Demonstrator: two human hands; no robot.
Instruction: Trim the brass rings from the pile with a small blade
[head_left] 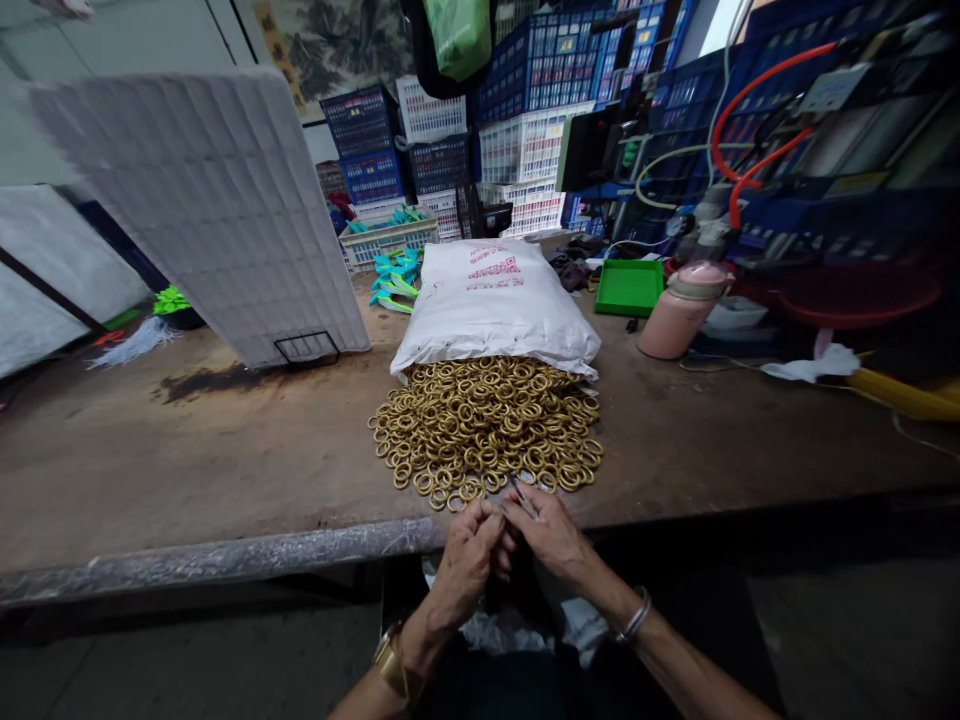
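Observation:
My left hand (474, 550) is at the table's front edge with its fingers curled in a pinch; what they hold, if anything, is hidden. Fingertips of both hands meet. In my right hand (551, 530) is a slim dark metal tool (522, 497), its narrow end pointing toward the pile; its exact kind is too small to tell. Just beyond my hands lies a heap of brass-coloured rings (487, 420). They spill from the mouth of a white woven sack (495, 300) with red print, lying on its side on the table.
A tall pale ribbed panel (225, 210) leans in a wire stand at left. A pink bottle (682, 310) and a green tray (628, 287) stand at right. Stacked crates (525, 150) fill the back. Plastic film covers part of the table's front edge (225, 555).

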